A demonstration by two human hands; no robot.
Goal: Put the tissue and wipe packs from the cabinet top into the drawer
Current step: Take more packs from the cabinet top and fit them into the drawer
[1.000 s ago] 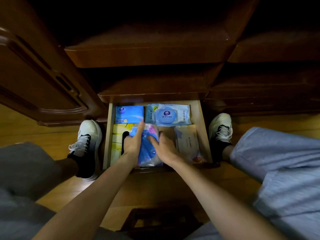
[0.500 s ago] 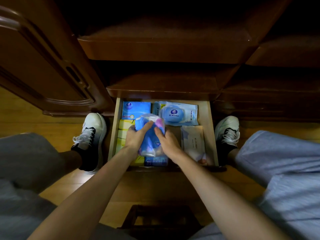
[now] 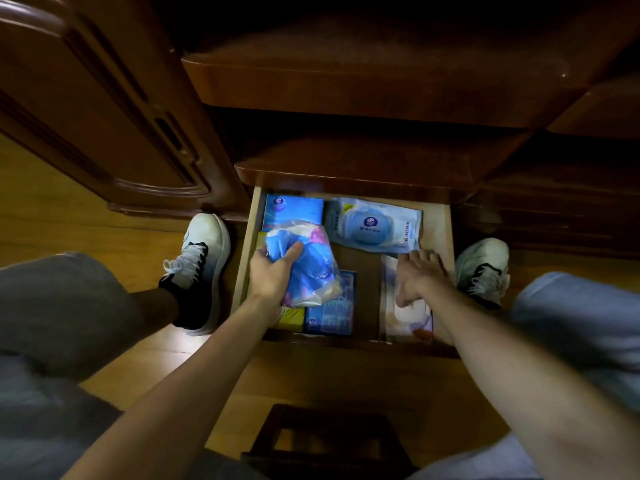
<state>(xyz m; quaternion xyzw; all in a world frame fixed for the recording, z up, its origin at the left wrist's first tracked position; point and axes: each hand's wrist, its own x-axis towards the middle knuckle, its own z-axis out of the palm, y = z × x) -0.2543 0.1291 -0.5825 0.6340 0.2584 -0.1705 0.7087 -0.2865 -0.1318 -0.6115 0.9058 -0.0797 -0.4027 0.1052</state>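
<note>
My left hand (image 3: 273, 277) covers the near-left side of the clear-wrapped blue tissue bundle (image 3: 306, 263), and that bundle hides most of the yellow pack (image 3: 289, 318) and the far end of the blue pack (image 3: 332, 311) at its 5 o'clock. My right hand (image 3: 417, 277) lies over the white wipe pack (image 3: 403, 313), whose print is too blurred to read. The drawer (image 3: 446, 233) runs back under the dark cabinet ledge (image 3: 346, 174) at 12 o'clock. Both knees are cut off by the side edges.

Left hand (image 3: 273, 277) curled in a grip; right hand (image 3: 417, 277) seemingly flat, fingers spread.
</note>
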